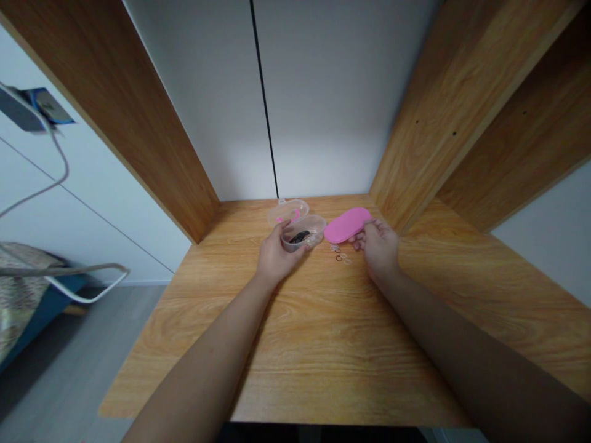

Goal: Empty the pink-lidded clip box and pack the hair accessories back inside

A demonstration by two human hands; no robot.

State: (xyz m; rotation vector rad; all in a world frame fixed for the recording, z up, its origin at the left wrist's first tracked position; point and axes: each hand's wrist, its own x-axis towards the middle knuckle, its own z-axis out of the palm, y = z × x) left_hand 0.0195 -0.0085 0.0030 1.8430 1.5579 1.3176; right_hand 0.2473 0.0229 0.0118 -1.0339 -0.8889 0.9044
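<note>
This looks like a room in a home, most likely a bedroom. A wood-grain worktop [323, 332] is fitted into a nook between wooden side panels [138, 123] against a plain white wall [332, 92], and at the far left a bed [21, 289] with patterned bedding stands on a grey floor [69, 375]. A white cable [60, 178] hangs loose near the bed, and small personal items lie on the worktop, among them a small clear box [302, 232] and a pink lid [347, 224].
</note>
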